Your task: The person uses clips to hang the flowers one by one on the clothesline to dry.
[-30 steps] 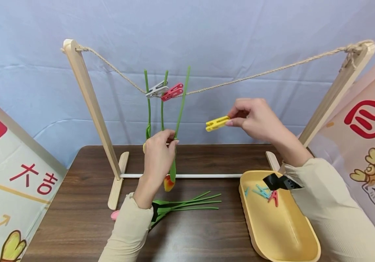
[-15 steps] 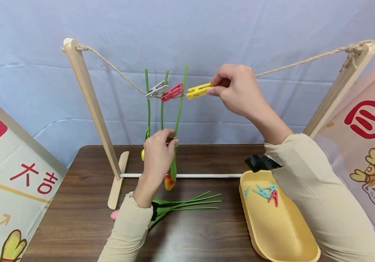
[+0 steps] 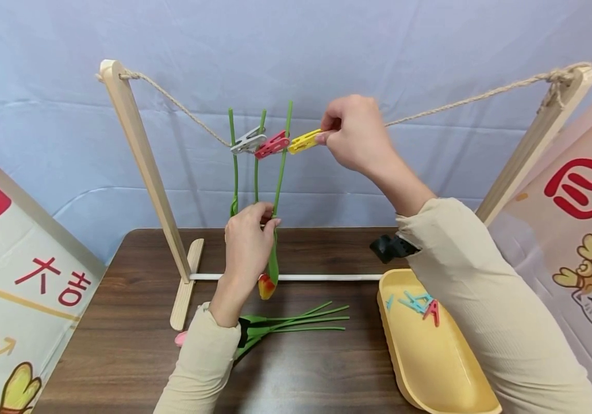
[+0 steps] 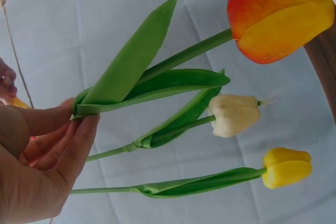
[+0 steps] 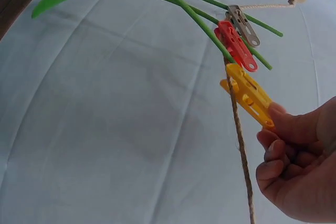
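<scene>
Left hand point(image 3: 248, 238) pinches orange tulip point(image 4: 281, 20), bloom down, near-upright; right hand point(image 3: 358, 132) pinches yellow clip point(image 3: 304, 141), mouth leftward, perhaps astride rope point(image 5: 239, 135).

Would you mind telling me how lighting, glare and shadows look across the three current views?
Head view: bright, with a pale sheen on the dark table; left wrist view: dimmer, though the orange tulip shows clearly; right wrist view: dim, faint shadow streaks on the blue backdrop, the right hand in shade.

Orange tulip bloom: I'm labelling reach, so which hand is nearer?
The left hand pinches the stem just above the bloom; the right hand is higher, holding the yellow clip.
</scene>
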The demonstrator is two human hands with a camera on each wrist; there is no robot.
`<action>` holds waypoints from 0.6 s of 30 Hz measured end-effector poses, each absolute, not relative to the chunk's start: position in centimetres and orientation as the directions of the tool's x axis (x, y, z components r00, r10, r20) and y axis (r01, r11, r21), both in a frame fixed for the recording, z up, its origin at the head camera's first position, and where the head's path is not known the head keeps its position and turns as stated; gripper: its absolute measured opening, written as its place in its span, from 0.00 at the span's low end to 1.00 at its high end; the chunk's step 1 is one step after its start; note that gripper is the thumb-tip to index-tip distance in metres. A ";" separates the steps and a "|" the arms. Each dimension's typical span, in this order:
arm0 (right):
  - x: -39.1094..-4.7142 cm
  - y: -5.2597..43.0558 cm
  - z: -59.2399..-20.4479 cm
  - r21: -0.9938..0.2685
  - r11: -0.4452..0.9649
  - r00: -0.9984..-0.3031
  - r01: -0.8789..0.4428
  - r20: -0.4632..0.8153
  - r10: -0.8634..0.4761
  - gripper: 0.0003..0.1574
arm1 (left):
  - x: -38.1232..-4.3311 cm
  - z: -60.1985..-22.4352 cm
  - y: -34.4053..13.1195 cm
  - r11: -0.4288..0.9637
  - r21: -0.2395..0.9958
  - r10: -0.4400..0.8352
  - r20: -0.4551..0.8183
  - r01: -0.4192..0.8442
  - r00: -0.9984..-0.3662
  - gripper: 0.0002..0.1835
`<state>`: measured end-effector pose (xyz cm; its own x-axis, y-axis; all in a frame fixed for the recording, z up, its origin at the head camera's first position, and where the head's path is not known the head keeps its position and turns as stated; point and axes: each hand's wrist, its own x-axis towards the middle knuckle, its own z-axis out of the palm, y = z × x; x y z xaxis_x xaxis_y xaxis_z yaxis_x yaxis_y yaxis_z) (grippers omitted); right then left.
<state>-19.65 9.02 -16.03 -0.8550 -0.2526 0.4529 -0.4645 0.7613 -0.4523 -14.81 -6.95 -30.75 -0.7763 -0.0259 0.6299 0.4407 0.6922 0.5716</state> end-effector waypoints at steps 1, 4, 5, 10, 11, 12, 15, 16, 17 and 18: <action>-19.7 8.9 -16.1 -0.453 0.763 -0.859 -0.461 0.443 -0.256 0.05 | -14.9 -30.8 -7.0 0.693 0.569 -0.025 0.632 0.442 -0.774 0.09; -19.9 8.4 -16.3 -0.460 0.769 -0.874 -0.444 0.412 -0.258 0.05 | -15.3 -30.9 -7.1 0.691 0.567 -0.021 0.636 0.448 -0.772 0.09; -20.0 8.2 -16.3 -0.460 0.771 -0.877 -0.439 0.404 -0.259 0.05 | -15.4 -30.9 -7.1 0.691 0.566 -0.019 0.636 0.450 -0.771 0.09; -19.8 7.7 -16.3 -0.472 0.769 -0.887 -0.432 0.378 -0.266 0.07 | -15.5 -30.9 -7.2 0.681 0.562 -0.002 0.643 0.470 -0.766 0.08; -19.7 7.6 -16.3 -0.473 0.769 -0.888 -0.431 0.376 -0.267 0.07 | -15.4 -30.9 -7.2 0.680 0.557 0.003 0.647 0.476 -0.762 0.07; -19.7 7.6 -16.3 -0.471 0.770 -0.888 -0.430 0.375 -0.267 0.07 | -15.4 -30.9 -7.2 0.679 0.553 0.009 0.651 0.483 -0.759 0.07; -19.6 7.6 -16.3 -0.471 0.775 -0.892 -0.422 0.370 -0.260 0.08 | -15.4 -30.9 -7.2 0.676 0.544 0.021 0.660 0.497 -0.751 0.07; -19.6 7.6 -16.3 -0.475 0.776 -0.895 -0.415 0.367 -0.255 0.08 | -15.4 -30.9 -7.3 0.677 0.541 0.024 0.661 0.499 -0.750 0.06; -19.6 7.7 -16.3 -0.479 0.777 -0.899 -0.407 0.361 -0.249 0.08 | -15.4 -30.9 -7.3 0.677 0.541 0.024 0.662 0.499 -0.750 0.07; -19.5 7.8 -16.3 -0.481 0.780 -0.902 -0.401 0.356 -0.244 0.08 | -15.5 -30.9 -7.3 0.678 0.540 0.025 0.661 0.499 -0.750 0.07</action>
